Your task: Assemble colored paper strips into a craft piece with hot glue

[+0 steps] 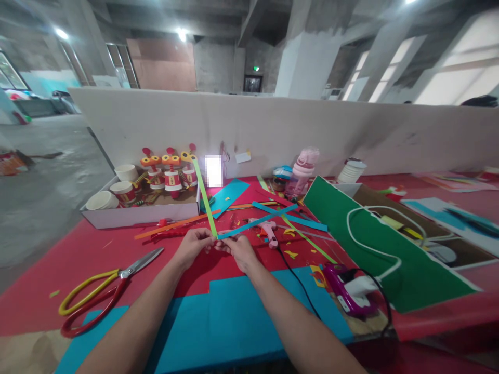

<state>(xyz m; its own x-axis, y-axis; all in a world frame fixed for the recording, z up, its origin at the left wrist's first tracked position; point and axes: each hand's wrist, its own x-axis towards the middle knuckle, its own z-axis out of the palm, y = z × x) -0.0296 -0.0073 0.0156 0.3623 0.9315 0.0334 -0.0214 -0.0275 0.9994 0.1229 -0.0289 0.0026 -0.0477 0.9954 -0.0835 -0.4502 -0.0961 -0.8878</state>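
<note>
left hand point(197, 247) pinching green strip point(206, 202), right hand point(239, 251) pinching blue strip point(255, 222), ends meeting; scissors point(141, 264) nearby.

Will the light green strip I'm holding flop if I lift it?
The light green strip probably weighs little, being narrow and apparently paper-thin. It may flop only slightly, since it looks nearly straight beyond your left hand. Pushed endwise, it would likely buckle, given its long, slim shape.

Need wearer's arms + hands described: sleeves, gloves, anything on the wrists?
Left hand and right hand are both ungloved. Left forearm and right forearm are bare as far as they show: no sleeve, watch, band, cable or marking visible on them. Rings: too small to tell.
</note>
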